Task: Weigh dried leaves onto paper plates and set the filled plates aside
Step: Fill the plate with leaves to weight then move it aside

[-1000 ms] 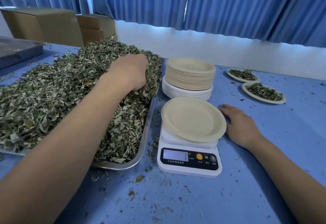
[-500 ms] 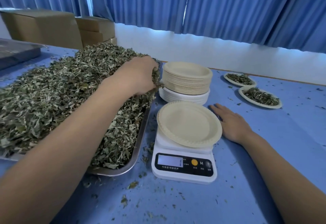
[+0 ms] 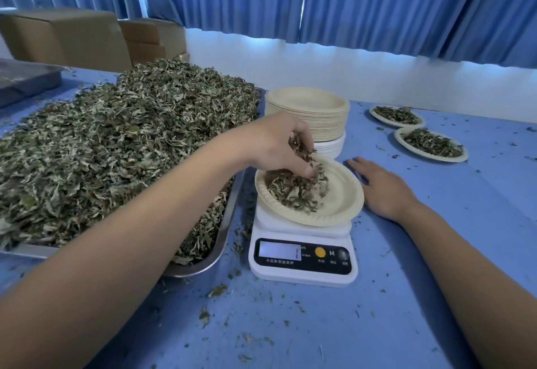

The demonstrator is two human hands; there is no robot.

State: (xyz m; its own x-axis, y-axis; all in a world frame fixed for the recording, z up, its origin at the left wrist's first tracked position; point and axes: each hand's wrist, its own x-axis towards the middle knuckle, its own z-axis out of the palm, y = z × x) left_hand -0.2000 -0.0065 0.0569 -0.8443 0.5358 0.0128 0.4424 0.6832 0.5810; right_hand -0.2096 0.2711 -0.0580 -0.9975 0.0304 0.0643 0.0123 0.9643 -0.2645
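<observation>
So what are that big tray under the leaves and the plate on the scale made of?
The tray under the dried leaves looks like metal, probably stainless steel: grey, smooth, with a shiny, reflective rim. The plate on the scale looks like moulded paper pulp: matte beige with a crimped edge.

Diffuse daylight enters through the blue curtains [image 3: 377,5] at the top of the frame, brightest at the narrow gap at upper centre. The table [image 3: 290,325] carries a blue cast and soft shadows. Straight lines bow toward the edges. The dried leaves [image 3: 302,157] at the left hand [image 3: 276,147] show motion blur.
</observation>
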